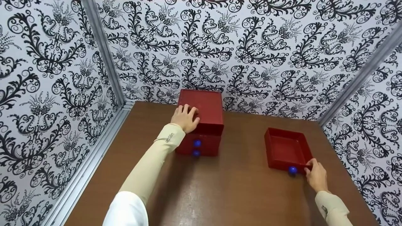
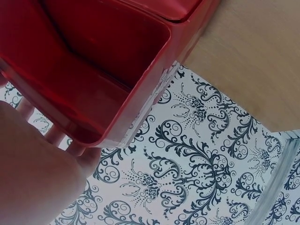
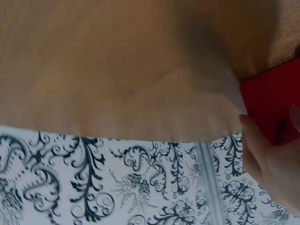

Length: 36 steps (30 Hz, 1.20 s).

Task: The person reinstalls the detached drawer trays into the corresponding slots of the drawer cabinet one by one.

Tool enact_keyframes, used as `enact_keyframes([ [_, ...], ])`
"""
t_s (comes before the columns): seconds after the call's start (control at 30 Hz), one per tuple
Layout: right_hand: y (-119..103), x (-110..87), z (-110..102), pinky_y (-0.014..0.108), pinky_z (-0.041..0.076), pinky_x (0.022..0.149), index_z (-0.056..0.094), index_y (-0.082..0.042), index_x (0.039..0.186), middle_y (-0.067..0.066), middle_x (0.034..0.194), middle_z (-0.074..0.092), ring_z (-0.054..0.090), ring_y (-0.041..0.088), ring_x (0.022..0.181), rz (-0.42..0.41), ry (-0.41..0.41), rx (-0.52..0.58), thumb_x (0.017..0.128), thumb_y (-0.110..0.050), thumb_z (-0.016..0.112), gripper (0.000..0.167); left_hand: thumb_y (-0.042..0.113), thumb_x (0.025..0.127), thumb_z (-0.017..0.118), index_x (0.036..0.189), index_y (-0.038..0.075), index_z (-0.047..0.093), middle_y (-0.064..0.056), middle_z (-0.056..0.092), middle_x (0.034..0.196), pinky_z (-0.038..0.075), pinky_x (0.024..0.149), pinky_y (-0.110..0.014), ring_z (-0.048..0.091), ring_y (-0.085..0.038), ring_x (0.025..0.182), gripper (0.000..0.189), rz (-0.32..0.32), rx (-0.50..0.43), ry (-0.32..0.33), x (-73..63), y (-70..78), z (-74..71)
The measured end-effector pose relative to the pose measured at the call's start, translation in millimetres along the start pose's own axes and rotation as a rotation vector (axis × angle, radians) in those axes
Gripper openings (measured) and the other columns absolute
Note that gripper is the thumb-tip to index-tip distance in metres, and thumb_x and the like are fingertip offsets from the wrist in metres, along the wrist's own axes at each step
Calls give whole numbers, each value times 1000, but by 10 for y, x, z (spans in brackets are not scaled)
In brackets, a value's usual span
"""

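A red drawer box [image 1: 205,106] with blue knobs [image 1: 197,143] on its front stands at the back of the table. My left hand [image 1: 184,119] rests on the box's top near its left edge, with fingers spread and slightly bent. The left wrist view shows the hollow upper slot [image 2: 89,61] of this box, with nothing inside. Over on the right lies a shallow red drawer [image 1: 284,147] with a blue knob [image 1: 292,170]. My right hand [image 1: 317,175] pinches its front right corner between thumb and fingers.
The brown wooden table [image 1: 232,188] carries both red pieces. White walls with black scrollwork [image 1: 207,47] enclose it at the back and sides. Grey metal posts [image 1: 105,50] mark the wall corners, and a metal rail [image 1: 91,163] follows the left edge.
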State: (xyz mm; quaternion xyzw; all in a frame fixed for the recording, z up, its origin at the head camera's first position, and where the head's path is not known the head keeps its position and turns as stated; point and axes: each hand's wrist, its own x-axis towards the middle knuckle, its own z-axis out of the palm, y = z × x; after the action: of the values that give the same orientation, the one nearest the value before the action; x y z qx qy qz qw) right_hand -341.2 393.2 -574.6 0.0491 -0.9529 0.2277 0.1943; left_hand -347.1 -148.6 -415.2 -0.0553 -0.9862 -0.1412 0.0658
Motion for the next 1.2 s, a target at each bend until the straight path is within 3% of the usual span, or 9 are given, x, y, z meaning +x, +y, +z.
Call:
enact_keyframes([
  [0.27, -135, -219, -48, 55, 45, 81, 58, 4, 98, 26, 90, 63, 61, 45, 90, -54, 101, 49, 86, 6, 68, 16, 38, 100, 44, 134, 15, 48, -20, 42, 141, 28, 120, -49, 38, -41, 134, 41, 5, 26, -24, 25, -16, -15],
  [0.37, -213, -303, -97, 35, 44, 81, 60, 2, 98, 23, 91, 65, 62, 42, 90, -81, 133, 53, 84, 5, 71, 18, 38, 100, 44, 134, 15, 48, -20, 43, 141, 28, 120, -48, 38, -41, 134, 41, 1, 29, -19, 32, -15, -28],
  [0.47, -323, -387, -171, 17, 36, 76, 62, 1, 97, 20, 89, 67, 62, 37, 85, -87, 169, 59, 82, 5, 73, 19, 37, 99, 45, 130, 15, 49, -21, 45, 137, 30, 117, -48, 40, -41, 131, 39, 9, 35, 5, 13, 1, -54],
  [0.6, -505, -513, -287, 3, 32, 71, 64, -1, 94, 16, 88, 69, 59, 12, 78, -68, 203, 73, 79, 5, 76, 20, 37, 98, 45, 130, 15, 49, -21, 44, 137, 31, 117, -48, 40, -41, 130, 39, 11, 35, 1, -7, 21, -71],
  [0.7, -661, -609, -371, -5, 34, 73, 65, -3, 93, 13, 88, 70, 50, -10, 81, -56, 208, 107, 78, 6, 77, 21, 38, 100, 44, 133, 15, 48, -22, 42, 141, 28, 120, -49, 37, -42, 134, 41, 1, 30, -36, 0, 15, -57],
  [0.77, -767, -655, -416, -8, 35, 75, 66, -2, 92, 13, 88, 70, 47, -18, 84, -73, 213, 148, 77, 8, 77, 21, 38, 100, 44, 134, 15, 47, -21, 41, 142, 27, 120, -49, 36, -42, 135, 42, -1, 32, -49, 11, 8, -52],
  [1.0, -1166, -799, -528, -7, 42, 80, 67, -1, 88, 8, 85, 67, 53, -18, 85, -172, 236, 235, 72, 15, 77, 25, 38, 100, 44, 135, 16, 46, -21, 40, 143, 27, 120, -49, 35, -41, 135, 41, -7, 35, -64, 19, 7, -59],
  [1.2, -1467, -910, -587, -5, 43, 84, 68, -3, 88, -2, 86, 65, 63, -2, 82, -273, 253, 263, 68, 19, 77, 31, 39, 100, 45, 137, 17, 45, -21, 38, 145, 27, 121, -49, 35, -41, 137, 43, -16, 38, -80, 48, 17, -54],
])
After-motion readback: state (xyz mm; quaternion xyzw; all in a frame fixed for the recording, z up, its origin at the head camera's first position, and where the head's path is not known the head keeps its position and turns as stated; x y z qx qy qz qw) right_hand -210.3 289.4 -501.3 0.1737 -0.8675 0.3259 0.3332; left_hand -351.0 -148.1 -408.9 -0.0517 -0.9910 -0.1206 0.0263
